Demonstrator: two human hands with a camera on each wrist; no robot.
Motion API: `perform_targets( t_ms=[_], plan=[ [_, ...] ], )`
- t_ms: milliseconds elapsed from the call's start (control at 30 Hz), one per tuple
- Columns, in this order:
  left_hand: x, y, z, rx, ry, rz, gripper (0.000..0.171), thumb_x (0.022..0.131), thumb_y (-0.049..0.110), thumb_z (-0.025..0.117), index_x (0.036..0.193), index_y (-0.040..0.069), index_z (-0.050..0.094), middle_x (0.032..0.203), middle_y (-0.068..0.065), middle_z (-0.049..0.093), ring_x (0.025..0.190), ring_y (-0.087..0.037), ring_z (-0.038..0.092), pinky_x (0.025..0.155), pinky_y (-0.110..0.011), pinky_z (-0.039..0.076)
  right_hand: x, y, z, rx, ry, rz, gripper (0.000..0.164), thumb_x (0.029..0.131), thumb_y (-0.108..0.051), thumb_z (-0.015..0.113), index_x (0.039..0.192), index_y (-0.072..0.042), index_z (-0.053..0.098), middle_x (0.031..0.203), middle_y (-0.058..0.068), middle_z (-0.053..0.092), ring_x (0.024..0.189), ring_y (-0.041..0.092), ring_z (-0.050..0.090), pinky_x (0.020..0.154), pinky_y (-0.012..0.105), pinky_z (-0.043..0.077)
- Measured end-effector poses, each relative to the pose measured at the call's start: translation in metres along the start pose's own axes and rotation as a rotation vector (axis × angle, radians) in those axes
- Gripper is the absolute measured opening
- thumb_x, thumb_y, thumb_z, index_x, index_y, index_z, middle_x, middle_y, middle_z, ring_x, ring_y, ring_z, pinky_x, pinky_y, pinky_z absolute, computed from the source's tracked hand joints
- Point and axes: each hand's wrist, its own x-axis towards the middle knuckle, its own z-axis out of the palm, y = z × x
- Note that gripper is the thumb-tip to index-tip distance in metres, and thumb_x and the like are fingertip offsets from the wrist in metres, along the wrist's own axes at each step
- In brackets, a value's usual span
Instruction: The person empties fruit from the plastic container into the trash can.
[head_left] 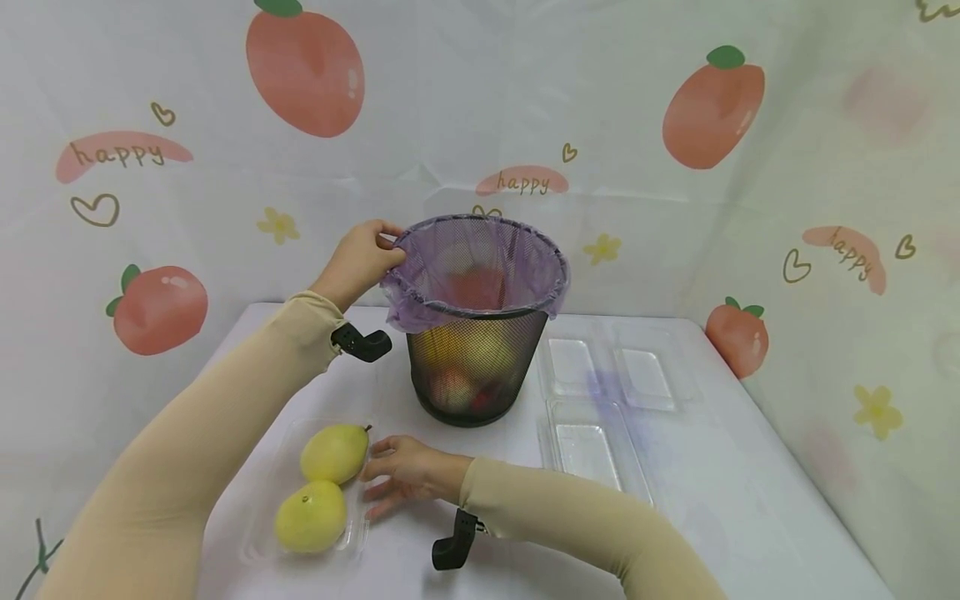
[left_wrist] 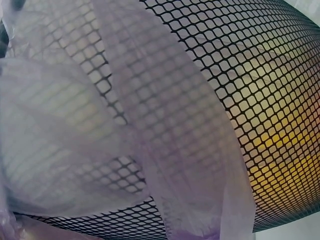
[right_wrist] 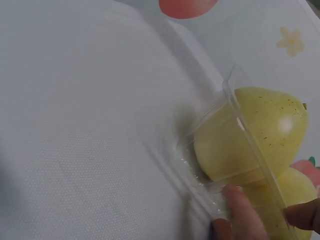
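Observation:
My left hand (head_left: 365,258) grips the left side of the rim of a black mesh wastebasket (head_left: 480,400), with the purple bag (head_left: 420,312) that lines it caught under the fingers. Close to the mesh, the left wrist view shows a loose fold of this bag (left_wrist: 170,125). Low at the front left, two yellow pears (head_left: 335,454) lie in a clear plastic tray (head_left: 258,533). My right hand (head_left: 412,471) is at the tray's right side, fingers spread and loosely bent. In the right wrist view its fingertips (right_wrist: 240,212) are right at the see-through wall beside the pears.
Yellow and reddish round things (head_left: 457,346) show through the basket's mesh. More clear trays (head_left: 588,450) stand on the white table (head_left: 742,475) to the right of it. A fruit-printed white cloth (head_left: 420,100) hangs behind the table.

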Motion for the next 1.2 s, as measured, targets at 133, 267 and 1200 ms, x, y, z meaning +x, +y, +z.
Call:
perform_targets(
  t_ms=[133,267,1200],
  plan=[
    [0.0,0.0,0.0,0.003,-0.001,-0.001,0.048,0.086,0.009,0.051,0.134,0.004,0.051,0.119,-0.018,0.06,0.08,-0.014,0.055,0.064,-0.02,0.045,-0.004,0.0,-0.001,-0.033,0.011,-0.024,0.063,0.083,0.009,0.053,0.142,-0.003,0.034,0.118,0.017,0.049,0.101,0.041,0.061,0.086,0.054,0.05],
    [-0.001,0.001,0.0,0.007,-0.003,-0.002,0.048,0.087,0.009,0.051,0.135,0.004,0.051,0.119,-0.018,0.06,0.08,-0.014,0.054,0.064,-0.02,0.045,-0.007,0.002,-0.007,-0.063,0.004,-0.058,0.072,0.081,0.013,0.052,0.147,-0.008,0.032,0.123,0.02,0.045,0.094,0.04,0.063,0.082,0.053,0.052],
    [0.001,0.0,-0.001,0.02,-0.011,0.0,0.048,0.088,0.011,0.052,0.135,0.004,0.05,0.122,-0.019,0.059,0.091,-0.02,0.056,0.068,-0.022,0.046,-0.113,-0.015,-0.071,-0.199,-0.06,-0.13,0.076,0.085,0.004,0.056,0.152,-0.011,0.024,0.12,0.019,0.058,0.089,0.027,0.069,0.058,0.029,0.058]
  ],
)
